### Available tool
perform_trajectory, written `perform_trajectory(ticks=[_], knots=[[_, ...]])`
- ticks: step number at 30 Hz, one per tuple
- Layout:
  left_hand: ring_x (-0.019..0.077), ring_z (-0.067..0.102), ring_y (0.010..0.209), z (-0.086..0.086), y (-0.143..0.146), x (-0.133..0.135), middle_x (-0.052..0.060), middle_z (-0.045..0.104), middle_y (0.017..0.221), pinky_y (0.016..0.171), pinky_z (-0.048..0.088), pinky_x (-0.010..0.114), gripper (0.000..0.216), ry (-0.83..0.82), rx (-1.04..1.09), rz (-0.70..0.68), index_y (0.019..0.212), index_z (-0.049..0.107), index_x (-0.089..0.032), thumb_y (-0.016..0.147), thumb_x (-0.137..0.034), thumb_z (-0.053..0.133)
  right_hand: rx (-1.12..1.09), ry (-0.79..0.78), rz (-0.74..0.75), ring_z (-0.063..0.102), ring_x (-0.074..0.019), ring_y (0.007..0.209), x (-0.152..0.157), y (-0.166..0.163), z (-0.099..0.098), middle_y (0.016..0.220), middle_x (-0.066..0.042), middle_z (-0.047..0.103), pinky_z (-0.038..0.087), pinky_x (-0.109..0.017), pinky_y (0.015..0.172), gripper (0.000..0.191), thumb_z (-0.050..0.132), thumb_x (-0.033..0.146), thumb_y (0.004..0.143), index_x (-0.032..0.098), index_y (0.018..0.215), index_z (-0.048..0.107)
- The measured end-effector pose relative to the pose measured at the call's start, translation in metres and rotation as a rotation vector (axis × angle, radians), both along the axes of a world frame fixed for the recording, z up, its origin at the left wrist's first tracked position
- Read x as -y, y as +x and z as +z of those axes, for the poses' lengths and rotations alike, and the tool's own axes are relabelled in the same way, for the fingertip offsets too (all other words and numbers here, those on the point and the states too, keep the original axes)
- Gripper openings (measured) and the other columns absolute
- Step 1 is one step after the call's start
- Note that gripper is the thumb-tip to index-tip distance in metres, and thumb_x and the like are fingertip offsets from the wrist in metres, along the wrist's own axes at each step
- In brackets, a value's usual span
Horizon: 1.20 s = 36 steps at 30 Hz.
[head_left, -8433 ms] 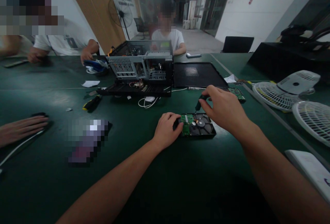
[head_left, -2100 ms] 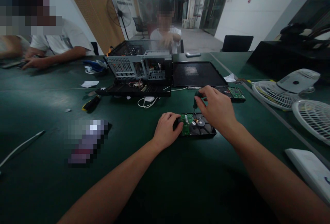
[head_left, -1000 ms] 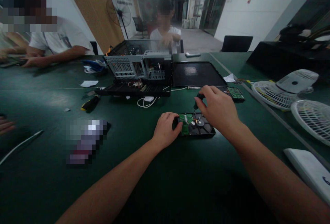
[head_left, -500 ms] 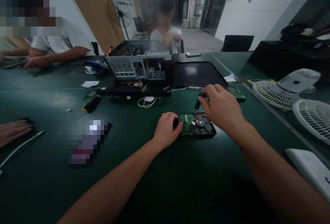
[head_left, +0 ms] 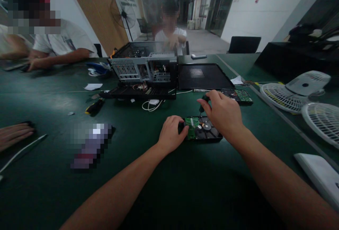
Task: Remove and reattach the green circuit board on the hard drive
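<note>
A hard drive (head_left: 205,133) lies on the dark green table with its green circuit board and round spindle hub facing up. My left hand (head_left: 172,133) grips its left end between thumb and fingers. Above the drive, my right hand (head_left: 224,111) is closed around the dark green handle of a screwdriver (head_left: 203,105). The screwdriver tilts slightly, and its tip points down at the edge of the circuit board; whether it sits in a screw is too small to tell.
An opened computer case (head_left: 144,69) stands behind, beside a black side panel (head_left: 205,76). A second hard drive (head_left: 242,96) lies beyond my right hand. White fan parts (head_left: 293,92) are at right. At left are a yellow-black screwdriver (head_left: 94,106), a phone (head_left: 92,147) and another person's hand (head_left: 16,134).
My right hand has shifted slightly left and down with the screwdriver, which now stands a little more upright. My left hand and the hard drive stay in place.
</note>
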<state>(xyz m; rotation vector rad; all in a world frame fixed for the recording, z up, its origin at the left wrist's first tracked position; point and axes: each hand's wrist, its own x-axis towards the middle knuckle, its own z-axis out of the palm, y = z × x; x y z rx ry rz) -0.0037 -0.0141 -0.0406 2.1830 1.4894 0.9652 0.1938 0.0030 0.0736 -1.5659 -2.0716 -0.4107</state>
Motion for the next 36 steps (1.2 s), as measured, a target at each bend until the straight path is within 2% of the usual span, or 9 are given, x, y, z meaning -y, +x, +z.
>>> perform_trajectory(ticks=[4,9,19,23,28,36], knots=[[0.0267,0.06,0.113,-0.001,0.0,0.0,0.007,0.066,0.115,0.1,0.05,0.046,0.018,0.004,-0.009,-0.002,0.108,0.062,-0.023,0.093,-0.032,0.067,-0.041,-0.039,0.036,0.066,-0.0259,0.082,-0.002,0.001,-0.001,0.104,-0.017,0.073,0.038,-0.035,0.065,0.021,0.048,0.03,0.099,0.015,0.108,0.061],[0.0269,0.06,0.112,0.001,0.0,0.0,0.007,0.066,0.116,0.099,0.051,0.047,0.017,-0.01,-0.011,0.001,0.107,0.062,-0.023,0.095,-0.033,0.066,-0.087,-0.032,0.039,0.066,-0.0252,0.081,-0.004,0.002,-0.003,0.101,-0.016,0.074,0.039,-0.034,0.064,0.021,0.051,0.03,0.097,0.015,0.11,0.058],[0.027,0.06,0.112,0.0,0.001,0.001,0.007,0.066,0.115,0.099,0.051,0.047,0.018,-0.009,-0.015,0.011,0.108,0.062,-0.023,0.094,-0.032,0.067,0.07,0.026,-0.013,0.063,-0.0242,0.08,0.003,-0.001,0.002,0.101,-0.014,0.071,0.031,-0.033,0.061,0.018,0.054,0.034,0.1,0.018,0.103,0.062],[0.0269,0.059,0.112,0.0,0.001,0.001,0.007,0.066,0.116,0.099,0.051,0.047,0.017,-0.012,-0.013,0.006,0.108,0.062,-0.023,0.094,-0.032,0.066,0.079,0.019,-0.004,0.063,-0.0253,0.084,0.002,0.001,0.004,0.105,-0.015,0.07,0.033,-0.034,0.063,0.02,0.049,0.03,0.101,0.017,0.106,0.063],[0.0269,0.059,0.112,-0.001,0.0,0.0,0.008,0.066,0.116,0.099,0.051,0.047,0.018,-0.015,-0.012,0.002,0.109,0.062,-0.023,0.094,-0.033,0.066,0.049,-0.019,0.081,0.063,-0.0228,0.084,0.002,0.003,0.005,0.108,-0.013,0.071,0.038,-0.033,0.066,0.016,0.051,0.025,0.099,0.016,0.108,0.062],[0.0274,0.059,0.111,0.001,0.0,0.001,0.007,0.066,0.114,0.1,0.05,0.047,0.018,-0.005,-0.014,0.001,0.108,0.062,-0.023,0.094,-0.032,0.066,0.086,-0.001,0.049,0.062,-0.0238,0.085,0.004,0.003,0.008,0.106,-0.014,0.069,0.036,-0.033,0.066,0.019,0.049,0.027,0.1,0.016,0.108,0.062]])
